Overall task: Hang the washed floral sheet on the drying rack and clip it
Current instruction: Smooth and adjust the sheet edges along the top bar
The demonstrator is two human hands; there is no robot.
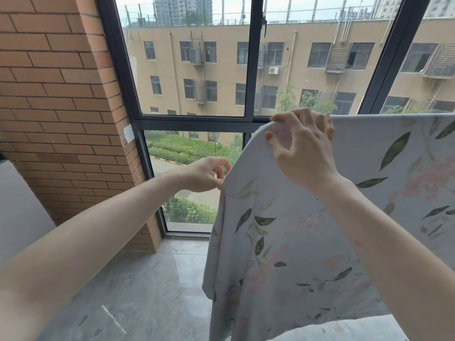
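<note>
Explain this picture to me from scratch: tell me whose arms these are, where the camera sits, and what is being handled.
There is no machine here. One wide-angle camera is worn on a person's head and looks forward and down, so both bare arms reach into the picture from the bottom.

The pale floral sheet is draped over something at its top edge, probably a bar of the drying rack, though the cloth hides it. The right hand sits at that top corner, fingers curled over the fold. The left hand pinches the sheet's side edge lower down. No clip is visible.

Behind is a dark-framed window, with a brick wall to the left and a grey tiled floor below.
</note>
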